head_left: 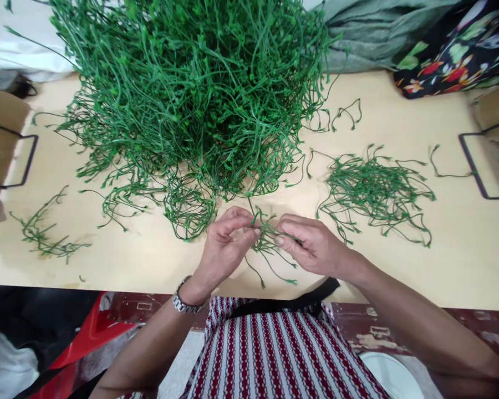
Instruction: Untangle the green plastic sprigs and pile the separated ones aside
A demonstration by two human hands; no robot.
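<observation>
Thin green branched stems point(266, 226), perhaps plastic, are between my two hands near the table's front edge. My left hand point(228, 238), with a metal watch on the wrist, pinches some of them between thumb and fingertips. Close beside it, my right hand point(316, 244) is closed on the stems with thumb against forefinger. Loose ends hang below my fingers. Just beyond my hands rises a large tangled heap of the same stems point(199, 88). A smaller pile of stems point(378, 191) lies to the right.
Short green pieces point(45, 235) lie at the left of the pale table point(461, 249). Black wire frames point(32, 160) stand at both ends beside cardboard. Flower-patterned dark cloth point(453, 55) lies at the back right. A red chair point(83, 338) is below left.
</observation>
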